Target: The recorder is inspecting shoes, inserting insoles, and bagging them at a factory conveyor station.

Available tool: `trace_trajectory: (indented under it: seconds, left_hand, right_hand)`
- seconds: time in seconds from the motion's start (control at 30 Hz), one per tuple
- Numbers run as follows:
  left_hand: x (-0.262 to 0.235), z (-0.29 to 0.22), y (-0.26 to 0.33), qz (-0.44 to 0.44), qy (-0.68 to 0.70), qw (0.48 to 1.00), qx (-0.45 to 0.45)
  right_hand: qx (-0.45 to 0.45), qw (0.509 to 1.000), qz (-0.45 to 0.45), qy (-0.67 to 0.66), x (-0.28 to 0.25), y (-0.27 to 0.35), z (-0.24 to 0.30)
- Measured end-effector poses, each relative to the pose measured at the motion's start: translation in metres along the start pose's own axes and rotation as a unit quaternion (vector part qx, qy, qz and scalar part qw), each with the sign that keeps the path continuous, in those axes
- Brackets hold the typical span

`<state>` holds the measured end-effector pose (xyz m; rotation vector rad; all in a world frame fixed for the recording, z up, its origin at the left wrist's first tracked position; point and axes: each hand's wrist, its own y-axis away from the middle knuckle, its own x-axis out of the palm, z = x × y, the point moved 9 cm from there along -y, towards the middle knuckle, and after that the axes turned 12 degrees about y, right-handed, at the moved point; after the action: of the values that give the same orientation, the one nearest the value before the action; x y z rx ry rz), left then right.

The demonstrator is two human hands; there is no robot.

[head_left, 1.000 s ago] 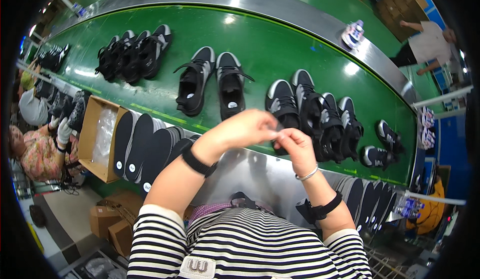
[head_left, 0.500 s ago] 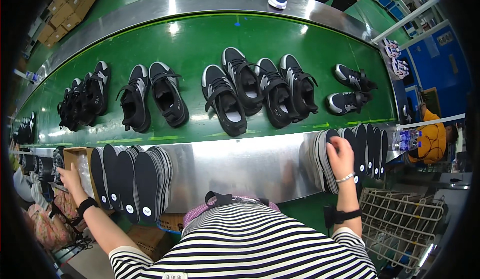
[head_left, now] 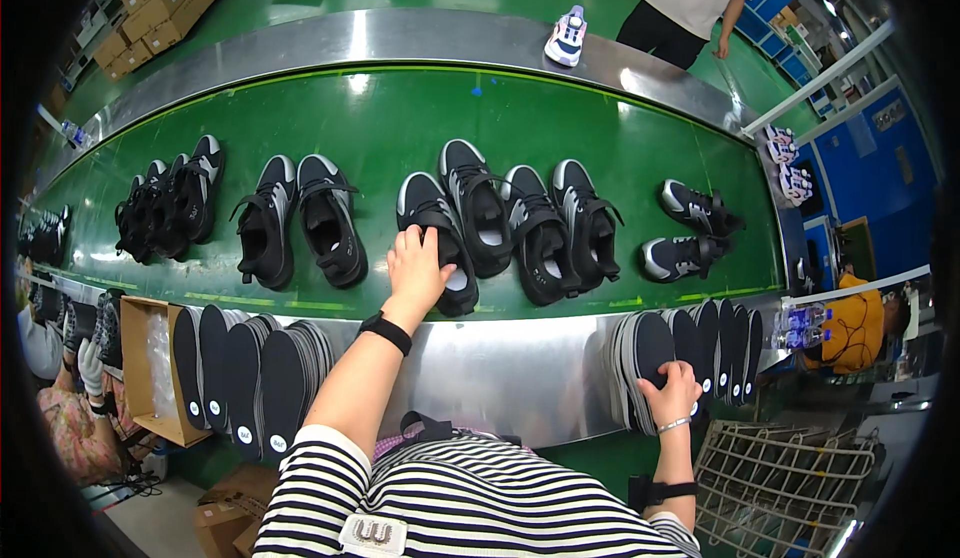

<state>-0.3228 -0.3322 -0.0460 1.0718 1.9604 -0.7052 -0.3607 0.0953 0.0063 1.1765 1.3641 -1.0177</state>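
My left hand [head_left: 418, 270] rests on a black sneaker [head_left: 455, 276] with a silver toe, fingers spread over its strap and thumb apart beside the collar. The sneaker stands on the green belt in a cluster with several others, such as a sneaker [head_left: 487, 208] just behind it. At the right, my right hand [head_left: 673, 395] is bent at the lower end of a black insole [head_left: 655, 343], thumb and fingertips closed on its edge. That insole lies on top of a fanned stack; the fingers partly cover its end.
Other sneakers stand on the green belt [head_left: 400, 108], including a pair [head_left: 325, 218] left of centre. More insoles [head_left: 285, 378] lean at the left, beside an open cardboard box [head_left: 150, 378]. A wire rack [head_left: 780, 478] stands lower right. A person [head_left: 690, 3] stands across the belt.
My left hand has moved right from beside the cardboard box onto the sneaker. My right hand has slid from the insole's upper part to its lower end. The view has shifted slightly.
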Motion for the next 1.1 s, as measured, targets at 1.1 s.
trace_trajectory:
  seconds: [1.1]
  left_hand:
    - [0.014,0.057,-0.046,0.071,0.309,0.943,-0.097]
  right_hand:
    - [-0.433,0.880,0.146,0.129,-0.017,-0.046,0.330]
